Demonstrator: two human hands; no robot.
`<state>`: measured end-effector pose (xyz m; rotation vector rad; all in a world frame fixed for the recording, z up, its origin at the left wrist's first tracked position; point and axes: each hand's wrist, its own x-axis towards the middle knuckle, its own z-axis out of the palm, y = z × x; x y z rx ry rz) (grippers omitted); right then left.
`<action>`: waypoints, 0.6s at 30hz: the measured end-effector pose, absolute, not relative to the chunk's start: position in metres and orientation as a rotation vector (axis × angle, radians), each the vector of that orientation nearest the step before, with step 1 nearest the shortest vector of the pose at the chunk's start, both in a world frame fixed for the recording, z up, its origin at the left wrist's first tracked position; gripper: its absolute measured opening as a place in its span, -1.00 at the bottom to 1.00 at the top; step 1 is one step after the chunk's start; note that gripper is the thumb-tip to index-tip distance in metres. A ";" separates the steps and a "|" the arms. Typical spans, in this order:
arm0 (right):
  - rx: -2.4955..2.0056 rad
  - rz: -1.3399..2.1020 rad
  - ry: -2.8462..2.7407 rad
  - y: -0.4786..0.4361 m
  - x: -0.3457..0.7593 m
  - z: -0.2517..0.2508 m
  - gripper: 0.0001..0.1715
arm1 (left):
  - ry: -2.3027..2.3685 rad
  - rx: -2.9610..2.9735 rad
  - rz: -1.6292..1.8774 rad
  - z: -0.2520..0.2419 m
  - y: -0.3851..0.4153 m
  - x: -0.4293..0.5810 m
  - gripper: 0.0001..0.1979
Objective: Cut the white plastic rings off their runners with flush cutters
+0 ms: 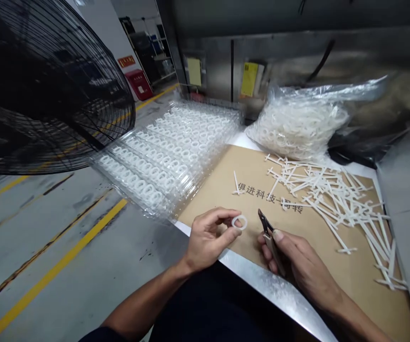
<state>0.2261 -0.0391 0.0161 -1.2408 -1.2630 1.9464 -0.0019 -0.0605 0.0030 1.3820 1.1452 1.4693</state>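
Observation:
My left hand (208, 237) pinches a small white plastic ring (239, 222) between thumb and fingertips, held just above a brown cardboard sheet (226, 190). My right hand (297, 261) is closed around the handles of small cutting pliers (267, 230), whose dark jaws point up toward the ring, a short gap away. Both hands hover at the near edge of the metal table (262, 280).
A pile of white plastic sprue sticks (336, 194) lies on the cardboard to the right. A clear bag of white rings (297, 126) sits behind. Clear trays holding rows of rings (169, 152) overhang the table's left edge. A black fan (41, 85) stands at the left above the yellow-lined floor.

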 end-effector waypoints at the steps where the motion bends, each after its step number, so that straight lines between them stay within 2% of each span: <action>1: -1.243 1.948 -1.258 -0.039 0.226 0.016 -0.26 | 1.127 1.376 1.452 0.013 -0.064 -0.007 -0.74; 5: -1.240 1.958 -1.223 -0.038 0.225 0.014 -0.22 | 1.087 1.409 1.410 0.065 -0.074 -0.043 -0.78; 9: -1.257 1.959 -1.147 -0.039 0.223 0.015 -0.22 | 1.176 1.541 1.393 0.111 -0.050 -0.093 -0.77; 18: -1.349 1.938 -0.930 -0.036 0.219 0.011 -0.23 | 1.472 1.774 1.501 0.154 0.130 -0.192 -0.71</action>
